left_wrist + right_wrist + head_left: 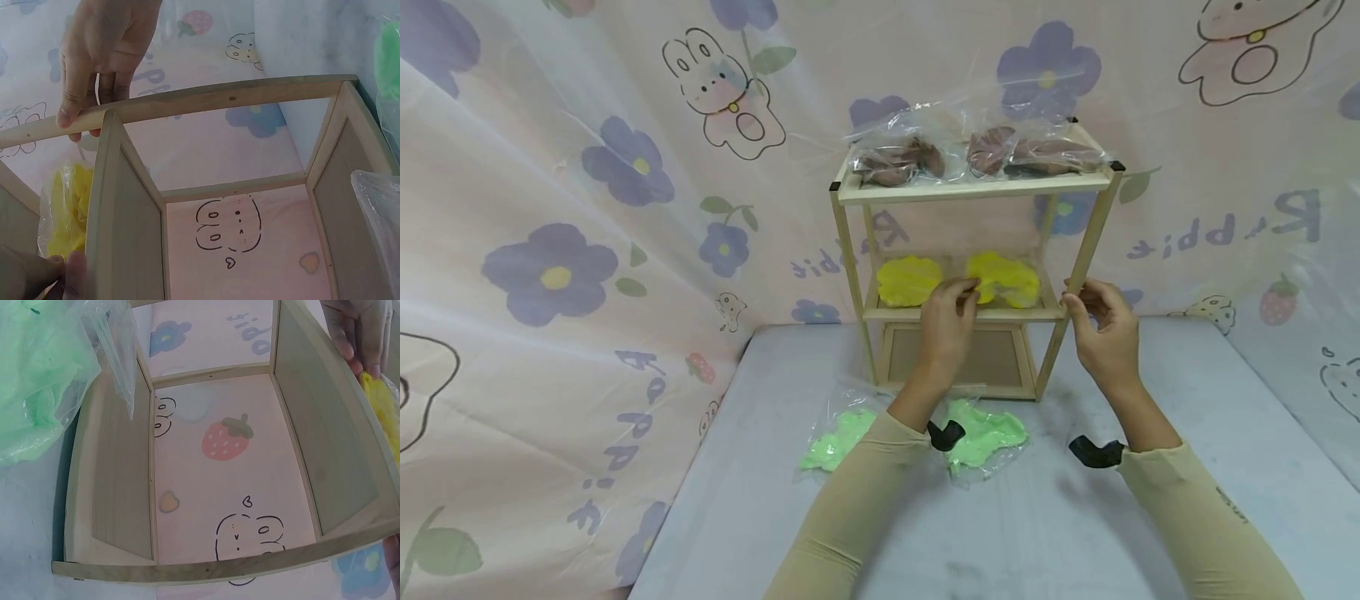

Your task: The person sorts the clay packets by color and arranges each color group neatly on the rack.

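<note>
On the bench, two green bags lie just in front of a wooden rack. Beyond them, the left hand has its grip pinched on the edge of the right-hand yellow bag, beside another yellow bag on the middle shelf, while the right hand clamps the front right post. Bagged brown things lie on top, before a printed curtain.
</note>
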A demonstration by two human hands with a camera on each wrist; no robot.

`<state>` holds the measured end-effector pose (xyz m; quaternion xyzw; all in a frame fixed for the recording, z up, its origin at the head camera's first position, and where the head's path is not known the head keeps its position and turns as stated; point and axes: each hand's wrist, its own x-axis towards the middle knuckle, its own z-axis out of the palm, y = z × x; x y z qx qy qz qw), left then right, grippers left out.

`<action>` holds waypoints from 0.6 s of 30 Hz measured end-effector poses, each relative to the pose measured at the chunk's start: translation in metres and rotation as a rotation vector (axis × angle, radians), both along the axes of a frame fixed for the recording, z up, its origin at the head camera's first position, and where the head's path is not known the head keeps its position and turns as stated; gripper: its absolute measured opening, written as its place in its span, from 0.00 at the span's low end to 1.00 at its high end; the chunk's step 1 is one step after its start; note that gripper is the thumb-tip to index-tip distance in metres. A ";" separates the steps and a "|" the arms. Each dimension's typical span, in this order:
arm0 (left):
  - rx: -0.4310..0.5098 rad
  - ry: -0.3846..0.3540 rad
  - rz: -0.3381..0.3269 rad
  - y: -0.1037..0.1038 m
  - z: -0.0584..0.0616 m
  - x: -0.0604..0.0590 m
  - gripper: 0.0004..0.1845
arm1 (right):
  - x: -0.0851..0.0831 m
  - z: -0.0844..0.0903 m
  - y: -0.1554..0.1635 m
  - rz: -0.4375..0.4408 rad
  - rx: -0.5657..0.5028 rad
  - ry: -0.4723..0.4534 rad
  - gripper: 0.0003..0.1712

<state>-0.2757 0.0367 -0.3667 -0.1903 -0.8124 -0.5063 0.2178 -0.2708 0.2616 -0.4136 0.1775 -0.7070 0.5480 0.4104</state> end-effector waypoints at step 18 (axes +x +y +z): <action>0.070 0.003 -0.003 -0.005 -0.005 0.000 0.13 | 0.001 0.001 -0.001 -0.002 -0.008 0.001 0.16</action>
